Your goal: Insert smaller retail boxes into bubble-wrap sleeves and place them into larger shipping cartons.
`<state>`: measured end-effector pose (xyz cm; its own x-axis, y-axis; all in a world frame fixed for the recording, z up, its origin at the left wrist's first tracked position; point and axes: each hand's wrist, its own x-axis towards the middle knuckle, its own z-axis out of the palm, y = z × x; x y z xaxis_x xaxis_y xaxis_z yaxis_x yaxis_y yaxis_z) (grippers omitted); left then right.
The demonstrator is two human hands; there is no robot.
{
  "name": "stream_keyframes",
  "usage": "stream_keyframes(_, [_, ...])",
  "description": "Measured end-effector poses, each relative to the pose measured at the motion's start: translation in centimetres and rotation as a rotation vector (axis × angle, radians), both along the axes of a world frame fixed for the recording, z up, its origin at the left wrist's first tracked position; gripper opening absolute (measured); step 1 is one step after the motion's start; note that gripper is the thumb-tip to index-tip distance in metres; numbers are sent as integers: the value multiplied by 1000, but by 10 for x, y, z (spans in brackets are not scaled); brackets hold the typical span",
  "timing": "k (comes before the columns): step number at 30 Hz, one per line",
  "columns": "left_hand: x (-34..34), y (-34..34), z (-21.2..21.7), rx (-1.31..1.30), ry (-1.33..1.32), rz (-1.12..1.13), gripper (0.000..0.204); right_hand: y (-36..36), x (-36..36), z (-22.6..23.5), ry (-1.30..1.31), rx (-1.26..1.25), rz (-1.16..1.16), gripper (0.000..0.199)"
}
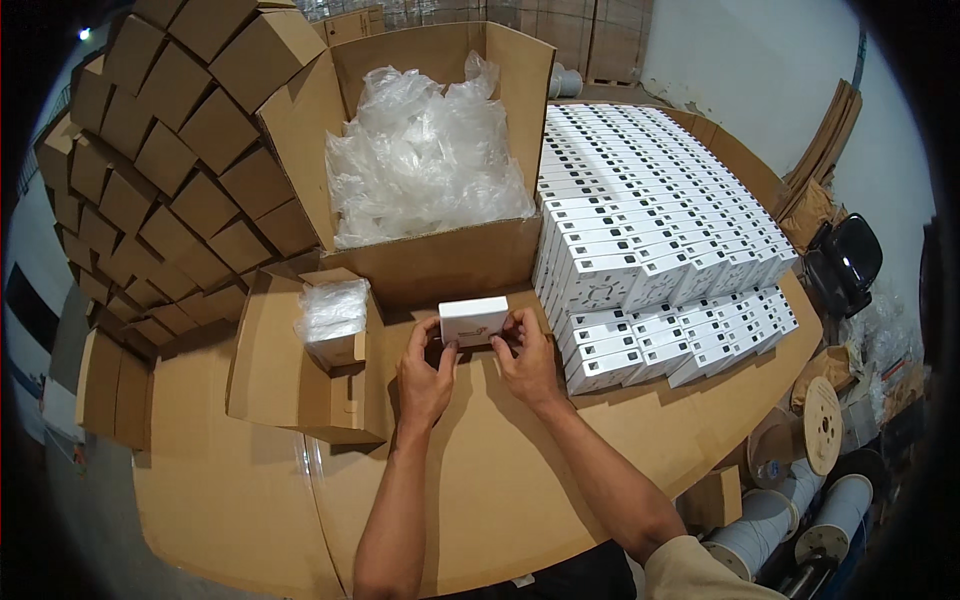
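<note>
A: Hands?
B: Left hand and right hand grip a white box between fingertips.
A: Containers?
B: Beyond the fingers, carton full of clear bags; left, small carton holding bags.

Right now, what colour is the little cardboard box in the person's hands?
The small rectangular box is white with a small red-orange mark, seen in the head view.

stacked brown cartons stand left of cable spools.

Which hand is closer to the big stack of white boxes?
Right. The right hand holds the small white box on the side next to the stack; the left hand is farther away.
</note>
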<state>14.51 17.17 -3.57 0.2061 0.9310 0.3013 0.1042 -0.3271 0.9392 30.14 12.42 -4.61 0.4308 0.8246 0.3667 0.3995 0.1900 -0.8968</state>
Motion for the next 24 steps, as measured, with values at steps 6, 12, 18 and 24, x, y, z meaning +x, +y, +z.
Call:
stream_keyframes(6, [-2, -4, 3, 51, 205, 111, 32, 2, 0, -3, -55, -9, 15, 27])
stream_keyframes(12, [-1, -7, 4, 61, 268, 119, 35, 1, 1, -1, -82, -65, 22, 28])
stream_keyframes(18, [1, -11, 12, -3, 279, 96, 47, -2, 1, 1, -90, -102, 38, 30])
stream_keyframes(24, [-1, -17, 18, 293, 39, 211, 50, 4, 8, -22, -26, 39, 40, 42])
